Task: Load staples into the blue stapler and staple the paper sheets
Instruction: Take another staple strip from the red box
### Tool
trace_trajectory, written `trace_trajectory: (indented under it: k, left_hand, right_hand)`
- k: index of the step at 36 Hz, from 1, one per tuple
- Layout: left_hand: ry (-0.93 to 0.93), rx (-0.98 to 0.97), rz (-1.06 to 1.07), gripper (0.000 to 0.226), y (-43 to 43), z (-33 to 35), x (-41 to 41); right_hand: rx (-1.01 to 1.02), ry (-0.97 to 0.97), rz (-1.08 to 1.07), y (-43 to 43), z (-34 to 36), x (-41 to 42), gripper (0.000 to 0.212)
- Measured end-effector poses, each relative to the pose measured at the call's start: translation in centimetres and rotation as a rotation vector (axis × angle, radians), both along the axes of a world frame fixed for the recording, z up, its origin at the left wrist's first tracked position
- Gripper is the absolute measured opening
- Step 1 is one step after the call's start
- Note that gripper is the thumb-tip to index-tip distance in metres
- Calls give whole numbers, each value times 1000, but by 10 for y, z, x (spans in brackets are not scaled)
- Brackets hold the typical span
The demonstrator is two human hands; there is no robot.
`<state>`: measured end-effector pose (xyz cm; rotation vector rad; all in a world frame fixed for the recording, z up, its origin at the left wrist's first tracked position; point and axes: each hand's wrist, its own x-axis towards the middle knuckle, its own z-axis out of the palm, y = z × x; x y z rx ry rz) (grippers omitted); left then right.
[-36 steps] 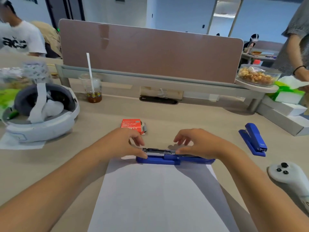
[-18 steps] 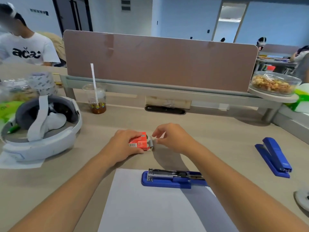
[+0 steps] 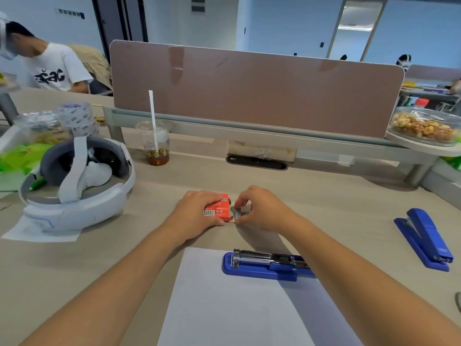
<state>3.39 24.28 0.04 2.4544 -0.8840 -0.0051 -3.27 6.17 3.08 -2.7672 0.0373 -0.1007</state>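
- Judging by how things lie, we are early in the task: we are fetching staples, and it seems nothing is loaded or stapled yet.
- Our left hand (image 3: 197, 217) grips the red staple box (image 3: 220, 208), which sits low on the desk (image 3: 336, 213) just beyond the paper.
- Our right hand (image 3: 262, 211) pinches a grey piece (image 3: 237, 214) at the box's right end. We cannot tell whether it is the inner tray or a strip of staples.
- The two hands are close together, meeting at the box.
- The blue stapler (image 3: 264, 265) lies opened out across the far edge of the paper sheets (image 3: 232, 308), with its metal rail facing up and neither hand on it. Any staples in the rail are too small for us to make out.
- We judge these steps are left: draw out a strip, lay it in the rail, close the stapler, then staple the sheets.
- A second stapler (image 3: 424, 238), closed, sits well apart on the right.
- Among the containers, the staple box's contents are mostly hidden by our fingers.
- A clear cup (image 3: 156, 146) with a straw holds a little brown drink at its bottom.
- A clear dish (image 3: 424, 126) on a side shelf holds pale golden snack pieces.
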Motion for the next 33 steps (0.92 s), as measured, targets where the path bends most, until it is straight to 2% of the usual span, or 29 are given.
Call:
trace_trajectory:
  k: [4,7,9,11,15,18,27,33]
  left_hand:
    - [-34,62,59,69,-1,13,-9]
    - [43,-113,79,47,1,27,-19]
    - [159,-267,80,27,0,36,-32]
    - [258,-336,65,15,-2,41,-45]
    - [471,-430,2,19,-7,42,-66]
    - [551,-471,-24,21,-10,42,-76]
    - [636,-463,-10,13,-9,48,-84]
    - [649,-449,36,16,-7,54,-82]
  right_hand:
    - [104,-87,-41,-3,9,-14,32]
    - [179,-167,-60,-4,20,-35,32]
    - [208,-225,-75,-4,25,-51,32]
    - [215,-282,-85,-2,29,-67,32]
    - [159,-345,-56,5,31,-93,33]
    - [110,-375,-33,11,28,-102,34]
    - [107,-399,-10,10,23,-107,32]
    - [59,-389,87,2,22,-106,35]
